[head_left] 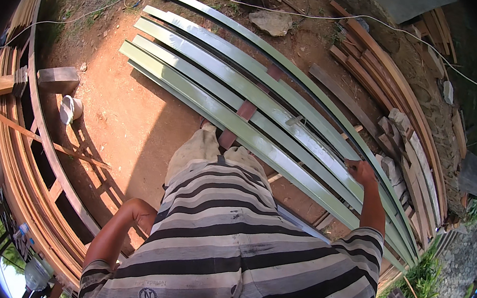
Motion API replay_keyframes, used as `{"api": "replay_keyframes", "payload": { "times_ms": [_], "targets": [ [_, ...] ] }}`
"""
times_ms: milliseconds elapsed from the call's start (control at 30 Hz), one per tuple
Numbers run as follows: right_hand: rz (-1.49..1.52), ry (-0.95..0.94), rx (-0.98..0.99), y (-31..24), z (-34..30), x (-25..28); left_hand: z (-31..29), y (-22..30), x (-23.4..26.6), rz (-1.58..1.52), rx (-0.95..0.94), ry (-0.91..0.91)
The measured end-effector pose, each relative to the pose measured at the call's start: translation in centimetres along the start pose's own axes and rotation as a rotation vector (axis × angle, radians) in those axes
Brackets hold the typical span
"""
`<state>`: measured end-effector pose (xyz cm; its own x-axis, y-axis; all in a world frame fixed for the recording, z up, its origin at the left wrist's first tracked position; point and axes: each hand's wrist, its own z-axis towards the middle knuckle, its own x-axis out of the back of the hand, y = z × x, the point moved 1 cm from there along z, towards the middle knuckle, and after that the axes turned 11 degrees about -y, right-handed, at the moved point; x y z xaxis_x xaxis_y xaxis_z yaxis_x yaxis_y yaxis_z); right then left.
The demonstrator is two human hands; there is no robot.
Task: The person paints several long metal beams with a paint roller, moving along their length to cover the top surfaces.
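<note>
Several long pale-green painted planks (199, 75) lie side by side, glossy where light falls on them. At the right part of these planks is my right hand (360, 171), fingers curled down against a plank edge. Whatever it pinches is too small or hidden to make out. My left hand (144, 218) rests by my left hip, its fingers hidden against my clothes. A small greyish piece (294, 120) lies on one of the middle planks. Under the planks runs a reddish-brown crosspiece (246, 110).
Bare timber stacks stand along the left (12, 144) and far right (380, 76). A white bucket (71, 110) sits on the dirt beside a wooden block (58, 79). A pale cord (320, 13) crosses the far side near a large stone (271, 22).
</note>
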<state>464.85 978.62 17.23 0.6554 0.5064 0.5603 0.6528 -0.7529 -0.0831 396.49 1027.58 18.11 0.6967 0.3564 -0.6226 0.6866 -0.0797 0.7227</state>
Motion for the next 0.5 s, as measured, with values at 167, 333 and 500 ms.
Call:
{"api": "replay_keyframes", "payload": {
  "times_ms": [167,333,500],
  "targets": [
    [0.037,0.086,0.116,0.9,2.2,-0.6,1.1,0.9,-0.4,-0.006,0.01,0.016],
    [0.105,0.056,0.099,3.6,1.0,-4.4,2.6,2.2,-1.6,-0.005,0.04,0.038],
    [0.176,0.117,0.134,-1.8,4.7,-5.4,3.6,3.8,-2.0,-0.007,0.088,0.022]
  ]
}}
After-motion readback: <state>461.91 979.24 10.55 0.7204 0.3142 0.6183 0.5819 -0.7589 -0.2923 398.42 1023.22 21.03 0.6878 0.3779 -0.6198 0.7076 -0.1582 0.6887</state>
